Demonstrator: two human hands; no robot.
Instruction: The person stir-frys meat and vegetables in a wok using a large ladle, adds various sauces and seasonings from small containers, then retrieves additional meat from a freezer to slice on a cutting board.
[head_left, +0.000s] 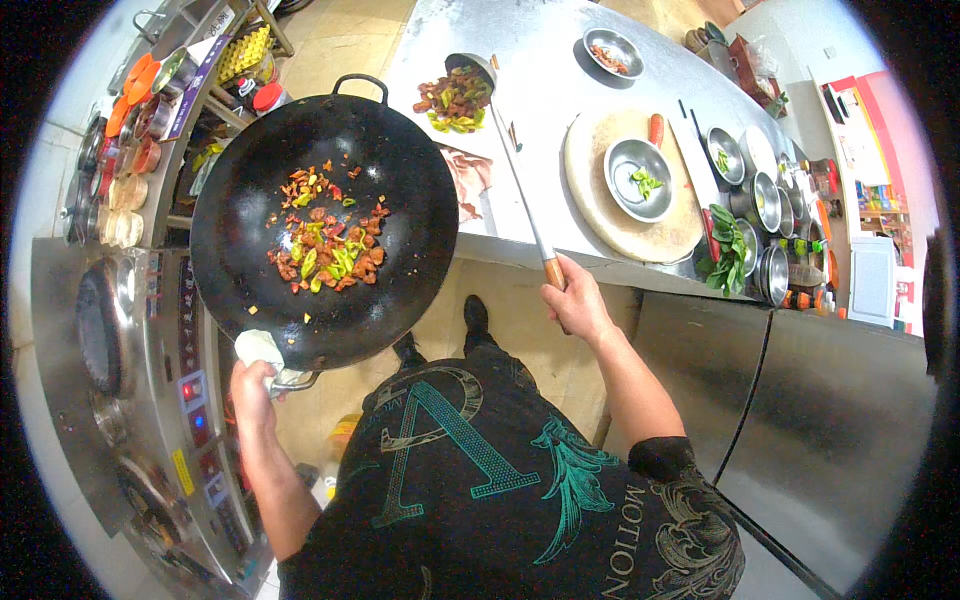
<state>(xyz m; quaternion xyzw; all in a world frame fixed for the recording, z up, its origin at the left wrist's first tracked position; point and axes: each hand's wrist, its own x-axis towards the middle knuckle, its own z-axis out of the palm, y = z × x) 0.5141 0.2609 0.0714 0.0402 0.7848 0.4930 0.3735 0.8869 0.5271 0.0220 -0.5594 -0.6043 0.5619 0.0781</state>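
My left hand (253, 390) grips a pale folded cloth (259, 346) around the near loop handle of a large black wok (232, 187). A stir-fry of browned meat pieces, green pepper and red bits (330, 259) lies in the wok's bowl. In my right hand (581, 300) is the wooden handle of a long steel ladle (517, 161). Its bowl is tipped at a heap of the same meat and pepper (442, 101) on the counter side. Glare hides whether a white dish lies under that heap.
Right of the ladle, a round chopping board (589, 195) bears a steel bowl (615, 169) and a carrot (656, 129). Another steel bowl (634, 49) stands farther back on the steel counter (540, 45). Leafy greens (726, 251) lie at right. A stove (142, 337) and seasoning containers (127, 191) line the left.
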